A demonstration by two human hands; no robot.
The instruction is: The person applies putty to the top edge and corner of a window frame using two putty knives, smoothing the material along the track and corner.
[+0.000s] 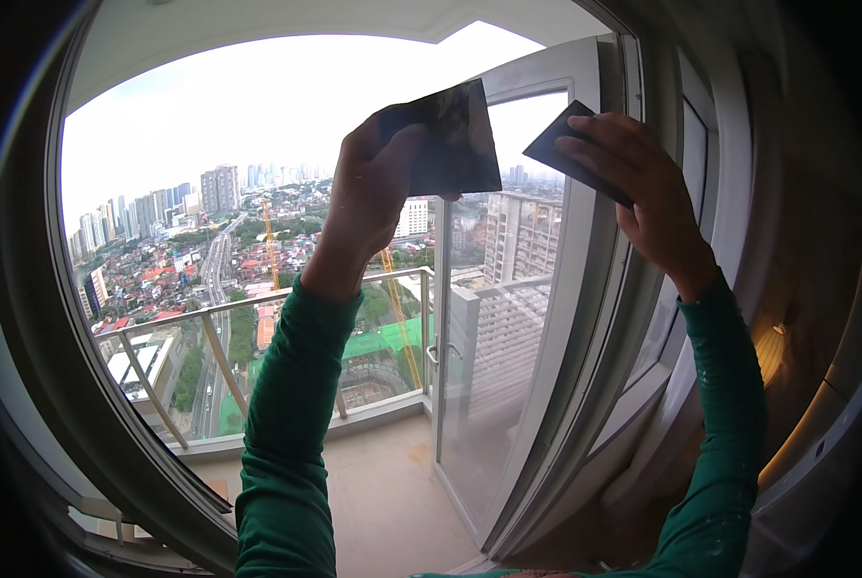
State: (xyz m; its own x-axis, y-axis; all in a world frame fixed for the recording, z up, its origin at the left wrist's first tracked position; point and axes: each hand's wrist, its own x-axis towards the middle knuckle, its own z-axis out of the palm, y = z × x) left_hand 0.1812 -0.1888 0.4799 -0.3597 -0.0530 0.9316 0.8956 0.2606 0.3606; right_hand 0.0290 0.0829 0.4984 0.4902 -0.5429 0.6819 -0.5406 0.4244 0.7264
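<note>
Both my arms, in green sleeves, are raised in front of an open balcony doorway. In my left hand (371, 173) is a thin, dark, square piece (458, 144) with a faintly glossy face; the thumb presses on its near face and the fingers are mostly hidden behind it. A second flat, dark, square-cornered piece (553, 146) is gripped by my right hand (654, 188), whose fingers lie across its face. This one is tilted, with a corner toward the left. The two pieces are held apart at about the same height. I cannot tell their material.
A white-framed glass door (508, 385) stands swung outward, right of centre, with a handle (432, 354) on its edge. Beyond the balcony floor (392, 491) runs a metal railing (219, 306), with a city far below. The door frame (585, 405) borders the right; a curtain hangs beside it.
</note>
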